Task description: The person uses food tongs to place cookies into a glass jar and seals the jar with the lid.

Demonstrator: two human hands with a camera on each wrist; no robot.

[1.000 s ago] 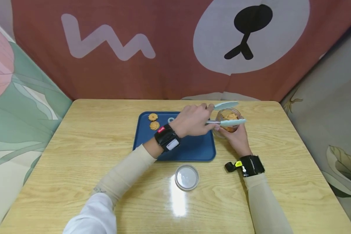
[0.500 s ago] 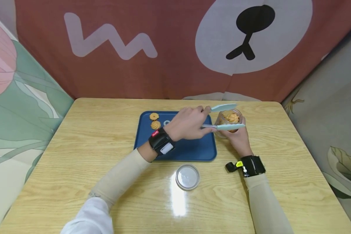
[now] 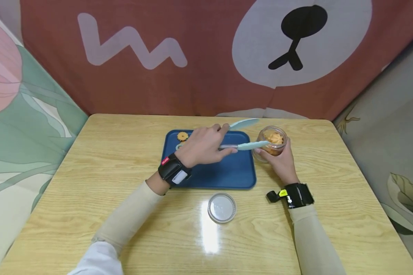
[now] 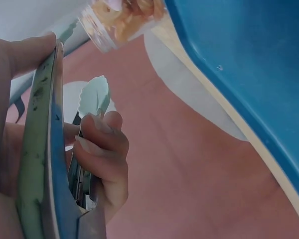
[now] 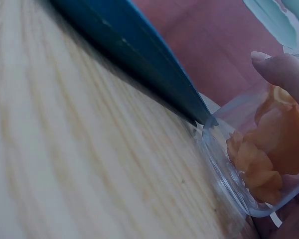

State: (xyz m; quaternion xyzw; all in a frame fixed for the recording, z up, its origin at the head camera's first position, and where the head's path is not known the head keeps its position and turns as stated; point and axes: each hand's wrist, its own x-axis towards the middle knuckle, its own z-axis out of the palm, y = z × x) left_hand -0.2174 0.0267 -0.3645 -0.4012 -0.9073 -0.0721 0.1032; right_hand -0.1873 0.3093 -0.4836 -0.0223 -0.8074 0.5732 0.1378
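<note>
My left hand (image 3: 204,147) grips light-blue-tipped tongs (image 3: 252,146), whose tips are spread with nothing between them. One tip overlaps the rim of the clear jar (image 3: 261,135) in the head view; the other is farther back, over the tray's far edge. My right hand (image 3: 283,162) holds the jar by its side, just right of the tray. Several piped cookies (image 5: 254,164) are inside the jar, its base close over the table in the right wrist view. One round cookie (image 3: 182,136) lies at the tray's far left; my left hand hides most of another beside it.
The blue tray (image 3: 223,173) lies on the wooden table (image 3: 124,152). A round clear-centred lid (image 3: 221,208) lies flat in front of the tray. A reddish curtain (image 3: 206,76) hangs behind the table's back edge.
My left hand has drawn the tongs leftward from over the jar to above the tray, uncovering more of the jar's mouth and covering the nearer cookie. My right hand stays on the jar.
</note>
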